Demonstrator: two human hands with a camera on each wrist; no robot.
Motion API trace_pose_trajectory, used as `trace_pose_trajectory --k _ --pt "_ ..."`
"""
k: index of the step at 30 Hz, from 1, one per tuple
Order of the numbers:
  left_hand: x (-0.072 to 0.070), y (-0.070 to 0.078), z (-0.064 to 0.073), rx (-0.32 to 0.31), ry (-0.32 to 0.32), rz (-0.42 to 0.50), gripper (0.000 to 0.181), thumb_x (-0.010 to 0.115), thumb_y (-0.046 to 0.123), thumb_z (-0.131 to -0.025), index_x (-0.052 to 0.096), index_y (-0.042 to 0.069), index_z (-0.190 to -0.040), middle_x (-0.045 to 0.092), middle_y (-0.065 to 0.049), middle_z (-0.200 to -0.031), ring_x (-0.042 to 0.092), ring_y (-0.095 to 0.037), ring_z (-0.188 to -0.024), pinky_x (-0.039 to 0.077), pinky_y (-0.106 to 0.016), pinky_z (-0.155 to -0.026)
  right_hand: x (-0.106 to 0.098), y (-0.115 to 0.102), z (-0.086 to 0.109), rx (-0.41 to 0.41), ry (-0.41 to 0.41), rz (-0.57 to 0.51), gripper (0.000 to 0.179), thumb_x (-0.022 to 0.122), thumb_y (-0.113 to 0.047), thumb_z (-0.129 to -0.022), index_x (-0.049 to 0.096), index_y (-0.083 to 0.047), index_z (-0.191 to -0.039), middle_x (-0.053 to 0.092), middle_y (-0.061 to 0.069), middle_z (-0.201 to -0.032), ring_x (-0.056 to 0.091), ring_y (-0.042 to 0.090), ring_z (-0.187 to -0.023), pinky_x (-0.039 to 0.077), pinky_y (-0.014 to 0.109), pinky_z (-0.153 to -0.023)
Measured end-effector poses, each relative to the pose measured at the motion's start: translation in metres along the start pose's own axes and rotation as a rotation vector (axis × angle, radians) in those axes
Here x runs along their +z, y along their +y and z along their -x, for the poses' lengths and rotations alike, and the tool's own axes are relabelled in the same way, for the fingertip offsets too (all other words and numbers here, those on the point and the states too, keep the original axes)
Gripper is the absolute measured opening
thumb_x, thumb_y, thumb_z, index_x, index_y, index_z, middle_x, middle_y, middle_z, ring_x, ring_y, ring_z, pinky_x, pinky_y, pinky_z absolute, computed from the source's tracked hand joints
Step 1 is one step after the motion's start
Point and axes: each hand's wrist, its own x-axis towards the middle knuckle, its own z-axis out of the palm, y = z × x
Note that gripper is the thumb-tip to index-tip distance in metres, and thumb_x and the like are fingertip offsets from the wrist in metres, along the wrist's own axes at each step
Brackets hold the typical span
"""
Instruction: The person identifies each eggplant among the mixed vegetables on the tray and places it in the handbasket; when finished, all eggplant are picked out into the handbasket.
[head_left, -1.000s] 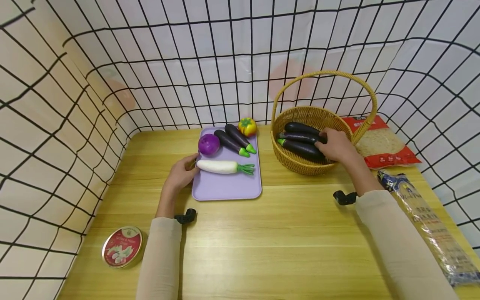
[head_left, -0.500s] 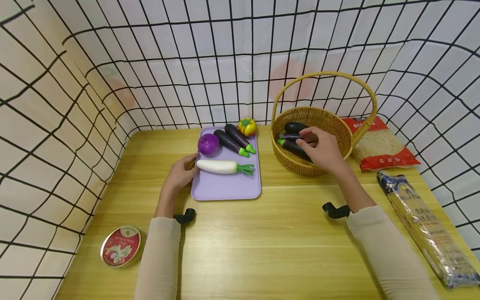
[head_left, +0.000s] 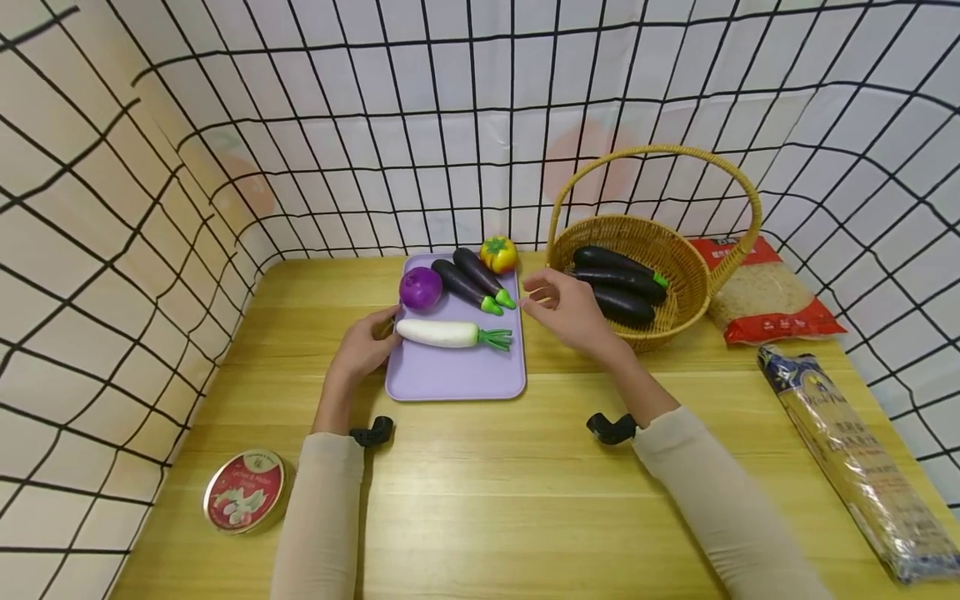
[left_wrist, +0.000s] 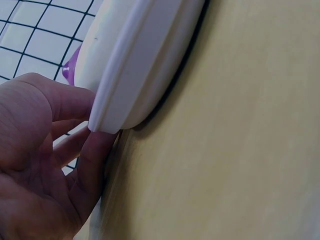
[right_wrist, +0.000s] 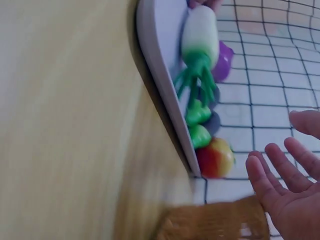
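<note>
In the head view, my left hand [head_left: 363, 346] grips the left rim of a lilac tray [head_left: 453, 382]. The left wrist view shows thumb and fingers of that hand [left_wrist: 55, 145] at the tray's rim [left_wrist: 132, 65]. On the tray lie a white radish [head_left: 438, 332] with green leaves, a purple onion-like vegetable [head_left: 421, 288], two eggplants [head_left: 463, 283] and a yellow-red tomato-like vegetable [head_left: 498, 253]. My right hand [head_left: 570, 312] hovers between tray and wicker basket [head_left: 656, 229], holding nothing, fingers spread in the right wrist view. Several eggplants [head_left: 618, 283] lie in the basket, partly hidden by that hand.
A red bag of pale dry food [head_left: 772, 287] lies right of the basket. In front of it is a long clear packet [head_left: 855, 458]. A round red tin [head_left: 246, 492] stands at the left front. Black wire grid [head_left: 450, 133] encloses the back and sides.
My right hand has left the eggplants in the basket and moved left toward the tray, with nothing in it. My left hand stays at the tray's rim.
</note>
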Motion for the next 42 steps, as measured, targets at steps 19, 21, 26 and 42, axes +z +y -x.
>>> trace_pose_trajectory --k 19,21,26,42 --pt "0.000 -0.001 0.000 -0.010 -0.007 0.021 0.060 0.063 0.025 -0.102 0.043 0.022 -0.158 0.036 -0.012 -0.166 0.038 -0.036 -0.150 0.051 -0.053 -0.109 0.049 0.010 -0.035 0.107 -0.031 -0.051 0.046 0.072 -0.025 -0.098 0.060 -0.005 -0.138 0.065 0.013 -0.136 0.065 0.031 -0.119 0.059 0.044 -0.096" --pt "0.000 -0.001 0.001 -0.015 -0.008 0.016 0.060 0.063 0.026 -0.102 0.044 0.022 -0.158 0.036 -0.011 -0.166 0.036 -0.035 -0.151 0.050 -0.053 -0.110 0.053 0.012 -0.037 0.117 -0.025 -0.045 0.045 0.072 -0.025 -0.098 0.060 -0.006 -0.137 0.065 0.013 -0.135 0.065 0.031 -0.118 0.059 0.044 -0.096" --pt "0.002 -0.003 0.001 -0.030 -0.024 0.018 0.060 0.062 0.027 -0.103 0.042 0.023 -0.159 0.035 -0.011 -0.167 0.042 -0.037 -0.147 0.054 -0.052 -0.106 0.059 0.015 -0.042 0.144 -0.018 -0.026 0.047 0.072 -0.028 -0.098 0.061 -0.007 -0.138 0.065 0.010 -0.137 0.066 0.029 -0.119 0.060 0.043 -0.095" --pt "0.001 0.000 -0.001 -0.026 -0.009 0.015 0.060 0.063 0.027 -0.101 0.043 0.023 -0.158 0.036 -0.011 -0.167 0.037 -0.036 -0.151 0.050 -0.052 -0.110 0.072 0.011 -0.054 0.160 -0.037 0.050 0.049 0.072 -0.025 -0.097 0.061 -0.005 -0.140 0.069 0.012 -0.132 0.066 0.026 -0.108 0.058 0.040 -0.092"
